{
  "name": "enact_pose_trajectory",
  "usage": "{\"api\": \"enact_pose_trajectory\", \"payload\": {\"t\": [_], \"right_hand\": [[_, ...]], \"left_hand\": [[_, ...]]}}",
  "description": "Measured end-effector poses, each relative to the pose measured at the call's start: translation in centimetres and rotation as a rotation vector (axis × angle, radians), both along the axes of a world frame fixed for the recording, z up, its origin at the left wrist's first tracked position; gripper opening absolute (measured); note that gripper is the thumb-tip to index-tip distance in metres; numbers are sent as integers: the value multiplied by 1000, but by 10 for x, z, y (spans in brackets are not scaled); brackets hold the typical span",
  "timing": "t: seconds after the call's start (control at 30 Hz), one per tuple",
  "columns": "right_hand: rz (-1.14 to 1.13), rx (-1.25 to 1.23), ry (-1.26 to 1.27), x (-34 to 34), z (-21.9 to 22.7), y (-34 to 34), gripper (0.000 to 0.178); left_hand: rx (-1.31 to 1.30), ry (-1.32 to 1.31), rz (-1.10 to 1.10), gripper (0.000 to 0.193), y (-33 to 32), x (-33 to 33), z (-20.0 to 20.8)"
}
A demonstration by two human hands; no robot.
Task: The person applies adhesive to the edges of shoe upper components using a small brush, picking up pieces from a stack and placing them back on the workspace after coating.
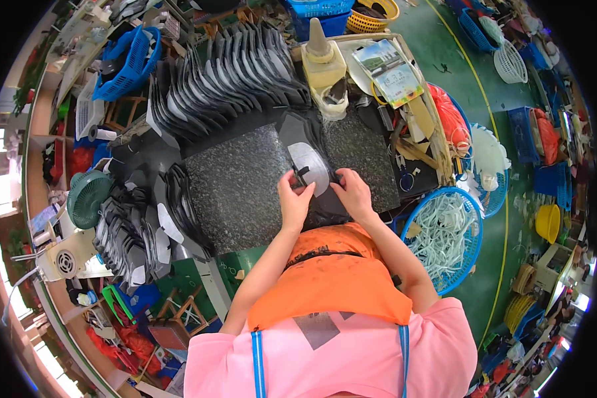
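A dark, curved cut piece with a light grey patch (310,166), like part of a shoe upper, lies at the near end of a stack of similar dark pieces (294,130). My left hand (294,202) pinches its left edge between thumb and forefinger, beside a small black tab. My right hand (353,195) is closed at the right edge of the same piece, with its fingertips partly hidden. Left of my hands is a speckled grey stone slab (235,179). A second speckled slab (365,156) lies to the right.
Long rows of dark pieces (235,73) stand at the back, with more stacks (129,232) at left. A cream bottle with a grey cone top (322,63) stands beyond my hands. At right are a blue basket of pale strips (438,242), a wooden-edged tray (438,142) and small scissors (405,178).
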State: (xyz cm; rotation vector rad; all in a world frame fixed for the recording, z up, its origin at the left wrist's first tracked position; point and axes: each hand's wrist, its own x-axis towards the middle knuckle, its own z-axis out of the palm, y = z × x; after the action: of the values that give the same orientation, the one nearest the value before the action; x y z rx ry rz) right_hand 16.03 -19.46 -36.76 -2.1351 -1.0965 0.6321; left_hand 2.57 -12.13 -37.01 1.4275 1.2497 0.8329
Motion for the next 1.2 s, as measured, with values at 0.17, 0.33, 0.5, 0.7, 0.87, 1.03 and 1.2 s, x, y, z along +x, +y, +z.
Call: {"api": "enact_pose_trajectory", "payload": {"t": [0.17, 0.33, 0.5, 0.7, 0.87, 1.03, 1.2], "right_hand": [[71, 218, -107, 6, -6, 3, 20], [37, 9, 220, 14, -16, 5, 20], [167, -351, 373, 43, -12, 24, 30], [413, -332, 122, 44, -5, 25, 27], [406, -413, 105, 42, -27, 25, 25], [649, -743, 224, 65, 0, 40, 41], [-329, 433, -156, 126, -1, 141, 38]], "left_hand": [[-487, -221, -49, 24, 0, 0, -16], [-330, -19, -59, 16, 5, 1, -30], [-649, -61, -138, 22, 27, 0, -16], [-1158, -352, -202, 17, 50, -20, -18], [-1223, -497, -157, 19, 44, -6, 3], [-1167, -715, 35, 24, 98, -8, 23], [-624, -747, -54, 25, 97, 9, 67]]}}
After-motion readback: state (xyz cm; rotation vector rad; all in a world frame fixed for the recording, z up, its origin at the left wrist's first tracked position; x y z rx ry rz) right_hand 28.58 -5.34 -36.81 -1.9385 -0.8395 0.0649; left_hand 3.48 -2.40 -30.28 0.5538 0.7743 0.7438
